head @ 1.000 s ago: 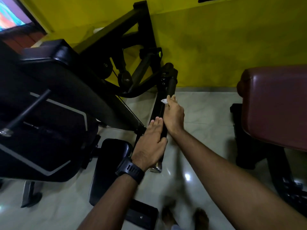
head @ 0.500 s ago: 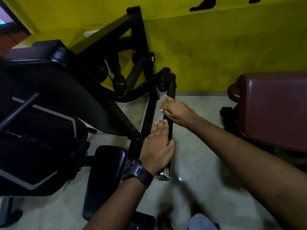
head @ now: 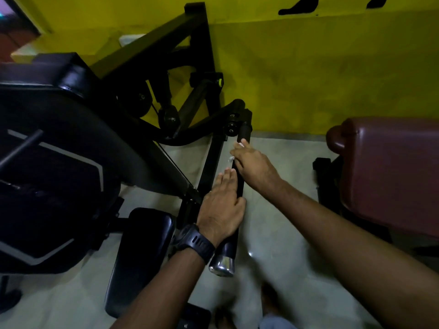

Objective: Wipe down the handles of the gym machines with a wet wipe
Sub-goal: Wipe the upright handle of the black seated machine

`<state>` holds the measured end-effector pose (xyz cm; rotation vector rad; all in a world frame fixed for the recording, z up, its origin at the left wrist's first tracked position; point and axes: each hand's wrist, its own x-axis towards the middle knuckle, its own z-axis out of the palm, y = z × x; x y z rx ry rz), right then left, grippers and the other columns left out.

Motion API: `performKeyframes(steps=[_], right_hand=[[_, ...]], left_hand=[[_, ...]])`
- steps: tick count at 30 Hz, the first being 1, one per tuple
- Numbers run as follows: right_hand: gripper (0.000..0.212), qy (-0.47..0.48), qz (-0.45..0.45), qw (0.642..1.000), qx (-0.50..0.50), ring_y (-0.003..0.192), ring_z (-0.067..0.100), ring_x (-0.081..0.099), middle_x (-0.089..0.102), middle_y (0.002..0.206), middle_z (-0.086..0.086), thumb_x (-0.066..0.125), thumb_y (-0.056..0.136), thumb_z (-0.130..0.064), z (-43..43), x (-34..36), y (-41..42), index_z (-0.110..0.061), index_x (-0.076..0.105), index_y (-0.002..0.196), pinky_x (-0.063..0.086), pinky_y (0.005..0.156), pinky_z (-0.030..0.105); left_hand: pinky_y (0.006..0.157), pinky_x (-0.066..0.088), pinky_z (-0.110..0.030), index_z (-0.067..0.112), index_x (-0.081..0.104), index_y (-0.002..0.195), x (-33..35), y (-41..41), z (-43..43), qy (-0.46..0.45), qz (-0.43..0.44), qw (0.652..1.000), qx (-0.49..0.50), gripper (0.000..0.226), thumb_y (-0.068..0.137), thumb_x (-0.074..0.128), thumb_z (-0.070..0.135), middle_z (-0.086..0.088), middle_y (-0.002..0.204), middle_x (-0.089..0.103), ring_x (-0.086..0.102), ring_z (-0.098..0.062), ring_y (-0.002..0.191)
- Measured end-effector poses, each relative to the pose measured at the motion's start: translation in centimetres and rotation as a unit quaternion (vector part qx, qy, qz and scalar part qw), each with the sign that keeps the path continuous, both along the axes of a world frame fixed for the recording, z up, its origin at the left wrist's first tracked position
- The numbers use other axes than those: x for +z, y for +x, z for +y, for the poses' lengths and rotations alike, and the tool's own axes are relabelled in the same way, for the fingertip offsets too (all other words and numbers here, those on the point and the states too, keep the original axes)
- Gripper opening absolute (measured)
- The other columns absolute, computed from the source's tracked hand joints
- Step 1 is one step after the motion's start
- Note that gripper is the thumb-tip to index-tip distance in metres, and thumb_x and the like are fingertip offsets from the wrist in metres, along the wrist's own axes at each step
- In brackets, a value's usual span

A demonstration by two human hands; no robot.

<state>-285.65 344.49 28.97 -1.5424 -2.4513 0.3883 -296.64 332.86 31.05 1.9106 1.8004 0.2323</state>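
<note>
A long black handle bar (head: 246, 128) of a gym machine runs from its pivot near the wall down to a chrome end cap (head: 222, 264). My left hand (head: 222, 210), with a black watch on the wrist, rests on the lower part of the bar, fingers straight along it and thumb round the right side. My right hand (head: 253, 163) grips the bar just above, wrapped round it with a white wet wipe (head: 231, 158); only small bits of the wipe show at my fingertips.
The machine's black frame (head: 197, 43) and a large dark pad (head: 54, 167) fill the left. A black seat pad (head: 140, 260) lies below my left wrist. A maroon padded bench (head: 389, 167) stands at the right. Behind is a yellow wall (head: 308, 67), below pale floor tiles (head: 280, 269).
My right hand with the wipe has slid a little up the bar, away from my left hand. My left hand keeps its place on the lower bar. The camera has shifted.
</note>
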Motion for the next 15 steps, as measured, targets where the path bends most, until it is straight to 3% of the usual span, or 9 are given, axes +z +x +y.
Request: performKeyframes(steps=[3,8,11,15], right_hand=[[0.03,0.015,0.039,0.998,-0.056,0.146,0.027,0.031,0.041,0.153,0.012,0.043,0.105,-0.014,0.7,-0.2,-0.8,-0.007,0.063,0.126,0.043,0.103,0.039],[0.037,0.005,0.19,0.956,-0.224,0.11,0.032,0.063,0.054,0.14,0.016,0.039,0.105,-0.012,-1.4,-1.6,-2.1,-0.008,0.053,0.14,0.052,0.083,0.036],[0.031,-0.039,0.27,0.911,-0.308,0.099,0.028,0.065,0.067,0.114,0.014,0.039,0.107,-0.022,-0.3,-0.9,-2.4,-0.006,0.061,0.121,0.038,0.068,0.026],[0.033,-0.07,0.34,0.883,-0.317,0.103,0.028,0.064,0.066,0.115,0.014,0.048,0.102,-0.027,-1.2,-1.5,-3.2,-0.004,0.059,0.124,0.048,0.078,0.03]], left_hand=[[0.125,0.013,-0.042,0.019,-0.002,0.16,-0.1,0.0,0.4,-0.006,-0.007,1.0,0.002,0.07,0.102,0.036,0.028,0.004,0.168,-0.005,-0.006,-0.008,0.153],[0.126,0.011,-0.036,0.018,0.002,0.16,-0.3,-0.2,0.7,0.004,-0.01,1.0,-0.001,0.069,0.102,0.037,0.026,0.002,0.168,-0.002,-0.003,-0.009,0.153],[0.125,0.01,-0.034,0.017,0.002,0.16,-0.3,0.0,0.9,0.007,-0.012,1.0,-0.001,0.069,0.102,0.038,0.024,0.002,0.168,-0.001,-0.003,-0.008,0.153],[0.126,0.01,-0.036,0.02,0.005,0.161,-0.6,-0.1,1.0,0.006,-0.025,1.0,0.001,0.069,0.101,0.039,0.024,0.004,0.168,0.0,-0.003,-0.007,0.153]])
